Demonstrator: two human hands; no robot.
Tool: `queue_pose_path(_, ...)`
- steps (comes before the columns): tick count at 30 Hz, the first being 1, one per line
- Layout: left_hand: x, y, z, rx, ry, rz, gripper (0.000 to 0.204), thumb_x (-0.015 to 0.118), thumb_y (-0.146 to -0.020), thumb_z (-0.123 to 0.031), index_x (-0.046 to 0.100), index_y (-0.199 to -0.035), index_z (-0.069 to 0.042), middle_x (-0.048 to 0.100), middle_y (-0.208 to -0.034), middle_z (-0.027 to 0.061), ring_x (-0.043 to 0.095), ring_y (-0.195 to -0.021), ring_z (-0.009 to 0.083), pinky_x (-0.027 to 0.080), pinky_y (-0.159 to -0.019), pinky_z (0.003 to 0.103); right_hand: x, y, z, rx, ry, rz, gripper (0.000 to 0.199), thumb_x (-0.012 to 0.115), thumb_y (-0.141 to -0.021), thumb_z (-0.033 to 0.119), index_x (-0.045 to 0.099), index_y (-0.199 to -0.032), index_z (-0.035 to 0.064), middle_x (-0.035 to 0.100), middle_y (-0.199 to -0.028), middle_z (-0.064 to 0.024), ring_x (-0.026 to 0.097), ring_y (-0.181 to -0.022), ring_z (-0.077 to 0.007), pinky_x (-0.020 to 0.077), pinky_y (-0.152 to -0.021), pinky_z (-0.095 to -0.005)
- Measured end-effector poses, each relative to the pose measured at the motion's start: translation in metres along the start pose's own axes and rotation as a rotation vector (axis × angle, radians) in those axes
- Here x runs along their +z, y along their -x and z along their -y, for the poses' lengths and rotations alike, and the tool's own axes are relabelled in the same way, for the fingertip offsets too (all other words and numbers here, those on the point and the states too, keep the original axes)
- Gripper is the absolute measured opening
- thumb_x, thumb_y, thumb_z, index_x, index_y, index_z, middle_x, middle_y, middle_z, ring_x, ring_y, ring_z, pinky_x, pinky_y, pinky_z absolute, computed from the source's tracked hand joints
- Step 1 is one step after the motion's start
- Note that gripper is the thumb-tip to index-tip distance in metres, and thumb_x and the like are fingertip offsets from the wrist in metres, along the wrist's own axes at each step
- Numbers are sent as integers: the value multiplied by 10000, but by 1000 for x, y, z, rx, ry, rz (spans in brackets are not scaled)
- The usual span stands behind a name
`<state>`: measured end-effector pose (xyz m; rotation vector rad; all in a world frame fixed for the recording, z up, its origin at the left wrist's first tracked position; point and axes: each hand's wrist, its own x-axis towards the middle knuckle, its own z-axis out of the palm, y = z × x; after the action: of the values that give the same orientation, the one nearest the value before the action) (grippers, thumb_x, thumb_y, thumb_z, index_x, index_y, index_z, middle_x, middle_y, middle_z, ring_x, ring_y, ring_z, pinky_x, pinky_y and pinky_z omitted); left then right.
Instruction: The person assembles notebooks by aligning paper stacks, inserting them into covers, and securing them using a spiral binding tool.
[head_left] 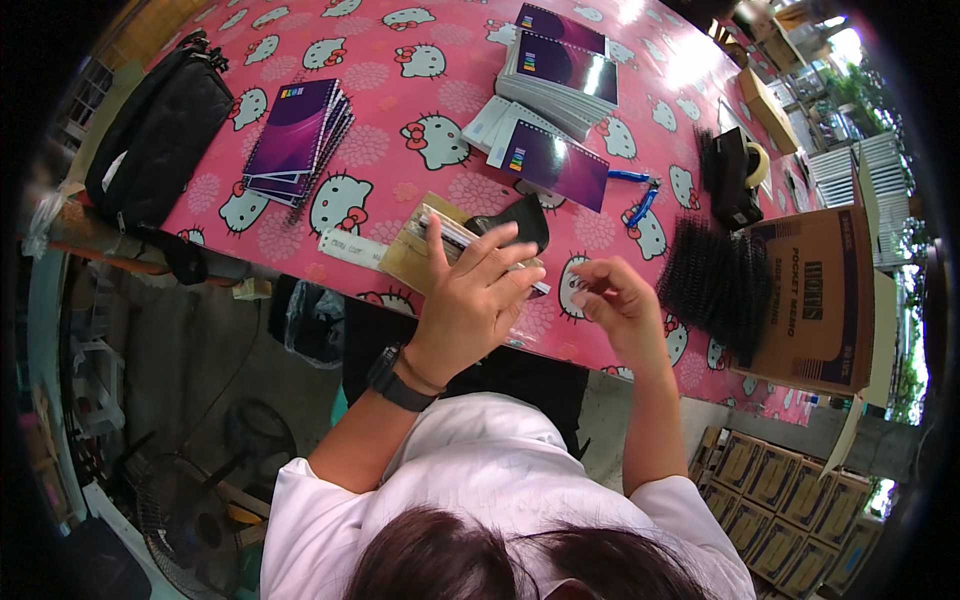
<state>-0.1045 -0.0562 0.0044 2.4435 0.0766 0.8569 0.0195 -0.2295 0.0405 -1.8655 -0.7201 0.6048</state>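
My left hand [478, 290] lies palm down with its fingers stretched out over a thin white-edged stack of sheets [455, 230]. That stack rests on a brown board [412, 258] at the table's near edge, and the hand covers much of both. A black flat piece [525, 222] sticks out just beyond my fingers. To the right, my right hand [622, 305] hovers above the table edge, its thumb and fingers curled together. Whatever is between those fingertips, if anything, is too small to make out.
Purple spiral notebooks [295, 135] lie at left beside a black bag [160, 130]. More notebooks [560, 80] are piled at the back. Blue-handled pliers [642, 198], black wire spirals [710, 285], a tape dispenser [738, 180] and an open carton [815, 300] occupy the right side.
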Motion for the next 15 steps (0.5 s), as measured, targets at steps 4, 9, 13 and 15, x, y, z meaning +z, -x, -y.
queue_pose_path(4,8,-3,5,7,82,-38,196,715,-766,-113,703,-952,-174,646,-954,-59,588,-1028,141,124,-1127,607,8,4,1,-52,-99,18,248,695,-808,-33,642,-1050,-15,639,-956,-41,597,-877,-111,487,-782,-262)
queue_pose_path(9,8,-4,7,14,115,-53,202,724,-756,-106,709,-944,-176,647,-910,-57,594,-987,138,150,-1131,573,10,1,-4,-66,-37,120,261,696,-814,-20,649,-1070,-2,641,-879,-56,581,-825,-93,481,-735,-253)
queue_pose_path(13,3,-2,9,43,155,-13,200,732,-742,-115,702,-931,-175,641,-923,-62,584,-954,138,198,-1100,545,6,4,8,32,83,224,323,653,-863,7,600,-1180,24,622,-832,-53,546,-736,-92,470,-661,-249)
queue_pose_path(15,-1,-4,4,40,170,30,195,739,-734,-136,694,-919,-177,630,-937,-67,571,-955,137,213,-1075,539,11,8,13,66,-58,181,364,631,-888,28,563,-1245,37,615,-811,-37,528,-690,-93,465,-635,-252)
